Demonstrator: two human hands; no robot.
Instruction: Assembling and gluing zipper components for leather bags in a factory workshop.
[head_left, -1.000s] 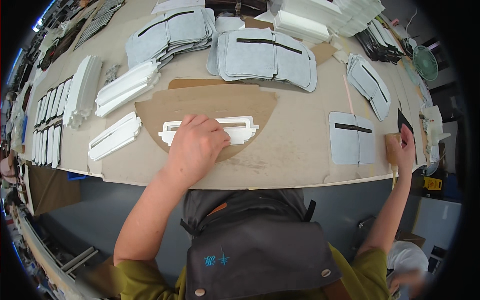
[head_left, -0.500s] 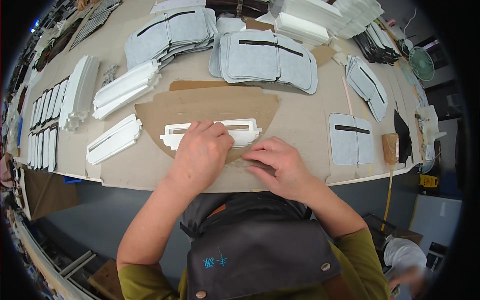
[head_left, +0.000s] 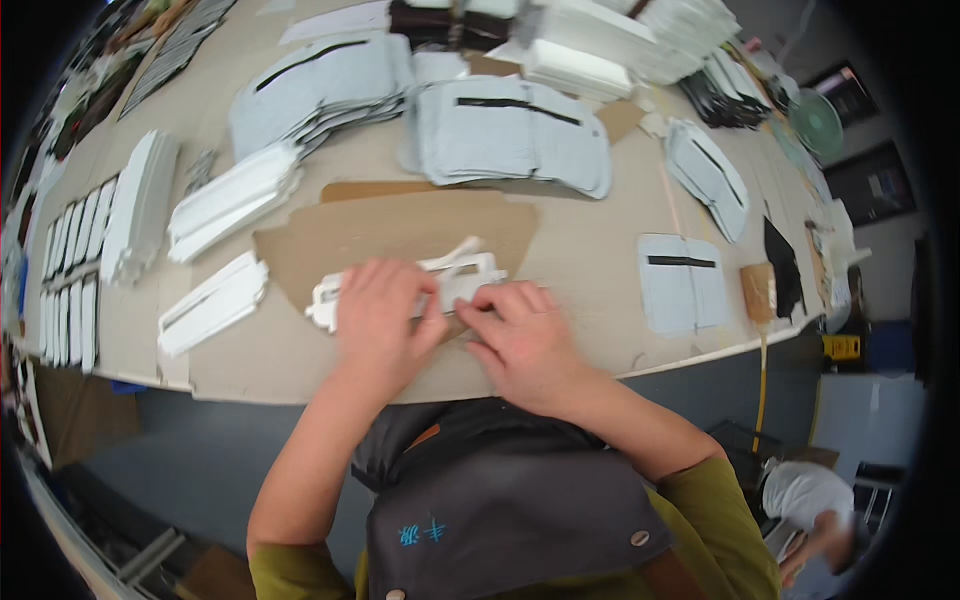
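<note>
The head camera, the left of two worn side by side, looks down and forward from above the apron point(head_left: 500, 520) across the bench point(head_left: 590, 240). Its fisheye bows the bench's near edge and blackens the corners. The left hand point(head_left: 385, 318) and right hand point(head_left: 525, 337) sit close, near mid-view; the fan point(head_left: 816, 122) stands far off, upper right, and floor point(head_left: 220, 440) shows lower down.

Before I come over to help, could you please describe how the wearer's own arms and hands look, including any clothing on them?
The left hand and right hand are ungloved. The left forearm and right forearm are bare. The left sleeve and right sleeve are short and olive green, ending near the elbows. Finer finger details are too blurred to tell.
</note>
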